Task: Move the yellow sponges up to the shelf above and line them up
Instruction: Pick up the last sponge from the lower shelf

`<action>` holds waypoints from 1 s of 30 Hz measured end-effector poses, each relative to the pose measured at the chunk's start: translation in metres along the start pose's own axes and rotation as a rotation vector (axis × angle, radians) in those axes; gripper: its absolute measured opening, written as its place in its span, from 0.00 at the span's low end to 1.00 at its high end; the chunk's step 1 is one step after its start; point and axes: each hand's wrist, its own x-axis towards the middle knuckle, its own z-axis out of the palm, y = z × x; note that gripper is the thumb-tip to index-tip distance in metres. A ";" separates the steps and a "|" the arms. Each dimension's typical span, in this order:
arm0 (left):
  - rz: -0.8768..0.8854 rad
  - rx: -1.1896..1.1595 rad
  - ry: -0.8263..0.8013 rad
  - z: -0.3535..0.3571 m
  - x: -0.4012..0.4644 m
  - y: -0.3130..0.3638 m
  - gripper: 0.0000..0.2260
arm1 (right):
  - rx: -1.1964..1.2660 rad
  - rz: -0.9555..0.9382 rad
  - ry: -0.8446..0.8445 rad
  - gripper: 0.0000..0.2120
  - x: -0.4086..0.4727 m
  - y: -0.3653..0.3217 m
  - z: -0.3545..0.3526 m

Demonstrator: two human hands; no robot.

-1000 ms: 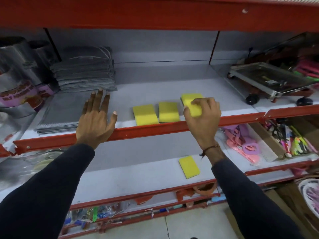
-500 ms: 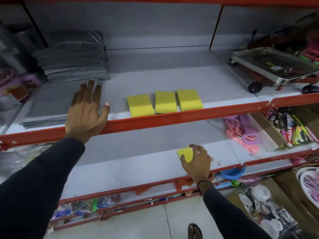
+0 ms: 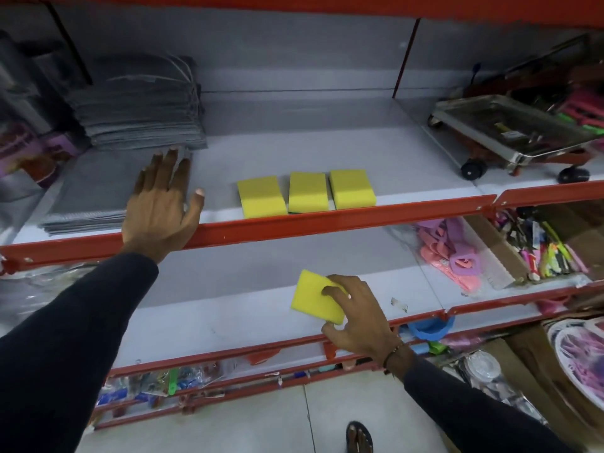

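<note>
Three yellow sponges lie side by side near the front of the upper shelf: the left sponge, the middle sponge and the right sponge. Above the lower shelf, my right hand grips a fourth yellow sponge by its right end, tilted and lifted slightly. My left hand rests flat, fingers spread, on the upper shelf's red front lip, left of the row.
A stack of grey cloths and flat grey sheets fill the upper shelf's left part. A wheeled metal tray stands at its right. Pink plastic items and a box of pens sit on the lower shelf's right.
My right hand left the third sponge on the upper shelf, dropped to the lower shelf and took hold of the last sponge, now tilted up. The left hand stayed put.
</note>
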 end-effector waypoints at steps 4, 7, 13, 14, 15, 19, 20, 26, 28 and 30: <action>-0.012 -0.013 -0.001 -0.005 -0.002 0.007 0.35 | 0.015 -0.066 0.401 0.26 0.037 -0.009 -0.064; -0.013 -0.003 -0.052 -0.012 -0.003 0.013 0.37 | -0.070 0.119 0.557 0.25 0.090 0.000 -0.113; 0.078 -0.093 -0.097 -0.012 -0.009 0.056 0.41 | -0.271 0.574 0.138 0.27 0.137 0.037 -0.140; 0.111 -0.110 -0.112 -0.013 -0.007 0.067 0.42 | -0.295 0.579 0.113 0.27 0.136 0.041 -0.138; 0.140 -0.121 -0.141 -0.014 -0.005 0.078 0.43 | -0.307 0.569 0.118 0.26 0.134 0.044 -0.136; 0.213 -0.102 -0.228 -0.015 0.002 0.108 0.48 | -0.272 0.550 0.204 0.24 0.134 0.054 -0.135; 0.227 -0.081 -0.255 -0.013 0.003 0.113 0.49 | -0.272 0.567 0.200 0.24 0.134 0.058 -0.137; 0.277 0.058 -0.332 0.002 -0.002 0.114 0.43 | -0.263 0.616 0.227 0.23 0.135 0.064 -0.141; 0.276 0.073 -0.344 0.001 -0.004 0.111 0.45 | -0.203 0.621 0.312 0.20 0.133 0.065 -0.142; 0.266 0.070 -0.348 0.000 -0.006 0.109 0.48 | -0.134 0.634 0.378 0.17 0.132 0.067 -0.143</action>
